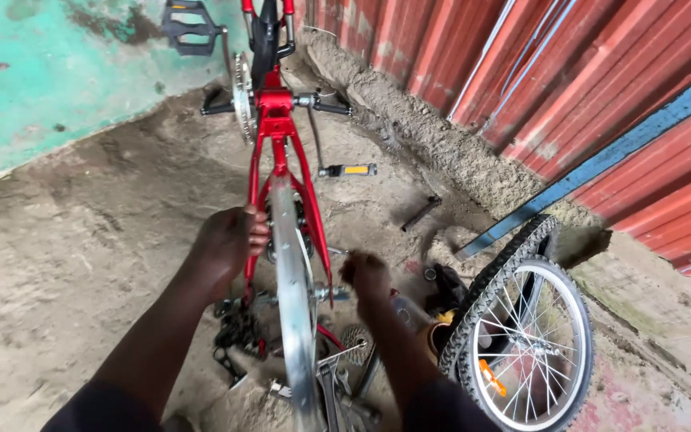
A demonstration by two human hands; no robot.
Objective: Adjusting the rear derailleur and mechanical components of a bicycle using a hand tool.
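Head view: bare rear rim (pixel 293 304) sits in the red bicycle frame (pixel 277 152) at lower centre, frame inverted on the dirt floor (pixel 65 264). Left hand (pixel 225 244) grips the frame stay beside the rim. Right hand (pixel 365 276) is clenched at the axle end; what it holds cannot be told. Tyred wheel (pixel 521 336) lies apart, lower right; a loose pedal (pixel 348 170) lies beyond. Rim carries no tyre.

No packages, labels, signs or screens anywhere.
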